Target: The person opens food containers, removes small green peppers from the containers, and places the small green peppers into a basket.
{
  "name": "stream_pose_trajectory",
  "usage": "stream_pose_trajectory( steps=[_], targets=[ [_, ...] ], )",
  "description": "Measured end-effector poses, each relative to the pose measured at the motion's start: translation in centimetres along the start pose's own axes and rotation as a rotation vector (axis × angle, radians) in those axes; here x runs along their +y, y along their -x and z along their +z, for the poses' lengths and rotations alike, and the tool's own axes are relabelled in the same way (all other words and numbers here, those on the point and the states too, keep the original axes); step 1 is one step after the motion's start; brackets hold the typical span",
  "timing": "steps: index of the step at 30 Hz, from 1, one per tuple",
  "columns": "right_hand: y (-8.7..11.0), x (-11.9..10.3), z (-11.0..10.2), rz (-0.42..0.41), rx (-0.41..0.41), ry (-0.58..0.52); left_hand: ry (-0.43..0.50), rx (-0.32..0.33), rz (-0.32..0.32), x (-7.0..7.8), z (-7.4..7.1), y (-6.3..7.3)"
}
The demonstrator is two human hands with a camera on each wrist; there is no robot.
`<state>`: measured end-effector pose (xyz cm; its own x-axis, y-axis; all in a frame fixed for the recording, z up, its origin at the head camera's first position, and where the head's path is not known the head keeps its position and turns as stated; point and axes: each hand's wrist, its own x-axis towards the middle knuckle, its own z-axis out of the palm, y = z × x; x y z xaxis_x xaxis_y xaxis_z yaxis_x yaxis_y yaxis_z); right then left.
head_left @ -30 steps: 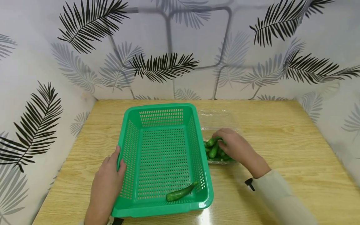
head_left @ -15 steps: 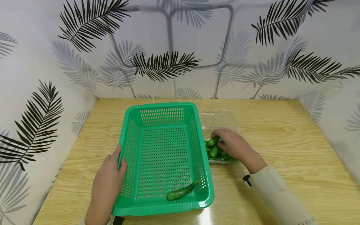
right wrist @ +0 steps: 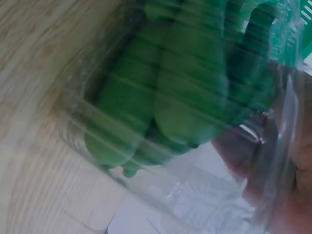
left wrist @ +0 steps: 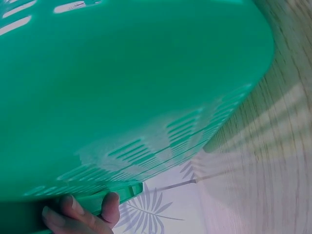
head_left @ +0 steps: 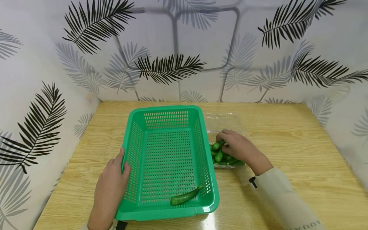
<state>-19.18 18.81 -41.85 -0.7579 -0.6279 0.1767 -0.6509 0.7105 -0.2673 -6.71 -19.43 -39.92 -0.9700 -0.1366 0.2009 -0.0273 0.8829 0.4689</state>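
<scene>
A green plastic basket (head_left: 213,179) with slotted walls stands on the table, and my left hand (head_left: 110,183) grips its left rim. In the left wrist view, fingertips (left wrist: 111,204) curl at that rim. One small cucumber (head_left: 185,196) lies inside, near the basket's front right corner. To the right of the basket is a clear plastic box (head_left: 225,166) holding several more cucumbers (right wrist: 190,92). My right hand (head_left: 240,147) reaches into the box, its thumb and fingers around the end of an upper small cucumber (head_left: 216,145). The hand partly hides the pile.
The box's clear lid (head_left: 222,123) lies folded back behind it. Under everything is a light wooden table (head_left: 290,140). Leaf-patterned cloth (head_left: 178,38) hangs along the back and both sides, close to the table's edges.
Little differs. My right hand makes only slight movements at the cucumbers in the box. My left hand, the basket and the cucumber inside it keep their places.
</scene>
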Motion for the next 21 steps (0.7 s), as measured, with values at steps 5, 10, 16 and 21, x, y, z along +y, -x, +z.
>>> stream_pose_trajectory(
  steps=[5, 10, 16, 21],
  targets=[
    [0.1, 0.1, 0.0, -0.022, 0.023, 0.020, -0.003, -0.013, -0.006, 0.0, -0.1, 0.0],
    [0.3, 0.3, 0.1, -0.059, 0.093, 0.025, -0.007, -0.026, -0.016, 0.0, -0.1, 0.0],
    [0.3, 0.1, -0.4, -0.113, 0.210, -0.028, -0.008, -0.017, -0.011, 0.0, -0.1, -0.1],
    [0.3, -0.9, -1.6, -0.088, 0.239, -0.059, -0.005, -0.010, -0.004, 0.1, -0.1, -0.2]
  ],
)
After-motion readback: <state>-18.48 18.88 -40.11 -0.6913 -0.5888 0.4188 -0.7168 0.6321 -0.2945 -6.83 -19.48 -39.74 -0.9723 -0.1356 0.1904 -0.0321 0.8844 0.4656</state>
